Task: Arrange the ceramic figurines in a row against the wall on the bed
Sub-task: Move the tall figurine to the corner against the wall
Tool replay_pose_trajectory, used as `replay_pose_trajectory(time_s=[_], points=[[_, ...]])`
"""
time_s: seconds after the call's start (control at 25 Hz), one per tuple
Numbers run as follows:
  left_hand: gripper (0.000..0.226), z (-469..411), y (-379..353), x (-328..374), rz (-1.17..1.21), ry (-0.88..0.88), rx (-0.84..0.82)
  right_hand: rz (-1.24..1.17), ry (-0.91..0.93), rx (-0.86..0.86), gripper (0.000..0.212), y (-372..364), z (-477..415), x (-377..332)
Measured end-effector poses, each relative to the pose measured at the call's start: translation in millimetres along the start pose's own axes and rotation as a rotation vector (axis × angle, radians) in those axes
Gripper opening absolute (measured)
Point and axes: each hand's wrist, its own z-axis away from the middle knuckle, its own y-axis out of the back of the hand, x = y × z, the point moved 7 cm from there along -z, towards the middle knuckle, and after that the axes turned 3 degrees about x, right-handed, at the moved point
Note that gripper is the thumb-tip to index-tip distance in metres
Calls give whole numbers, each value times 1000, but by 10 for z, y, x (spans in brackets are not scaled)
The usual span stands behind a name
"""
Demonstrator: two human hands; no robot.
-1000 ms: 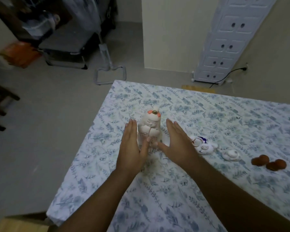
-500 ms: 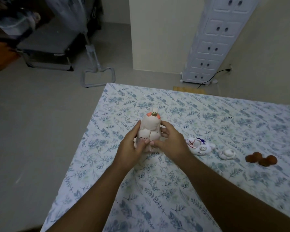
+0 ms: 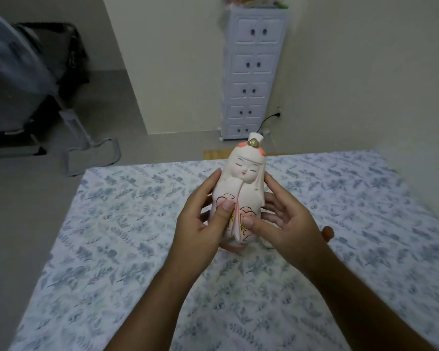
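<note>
Left hand (image 3: 200, 229) and right hand (image 3: 287, 224) both clasp the tall white ceramic doll figurine (image 3: 241, 196) upright above the floral-sheeted bed (image 3: 112, 249), likely for safe carrying wallward.

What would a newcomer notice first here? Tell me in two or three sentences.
The white doll at centre, held upright in both hands above the floral bed: left hand on one side, right hand on the other, thumbs across its painted front. Behind it, a white drawer tower stands against the wall.
</note>
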Motion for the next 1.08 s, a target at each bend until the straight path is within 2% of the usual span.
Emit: replay_pose_trajectory(time_s=[0.32,0.48,0.6,0.8,1.08], points=[[43,-907,-2843,-377,14,123,-352,66,-89,354,92,2646,-327,810],[33,-1455,-4314,-739,15,205,-459,205,-111,553,94,3923,-619,1380],[34,-1765,-5186,-1135,-14,284,-495,152,-120,692,89,4617,-794,1857],[38,-2078,-5967,-1611,-45,311,-539,110,-96,852,80,5151,-972,2376],[37,-2208,-6225,-1775,-71,199,-581,107,-58,948,79,5264,-1003,2639]])
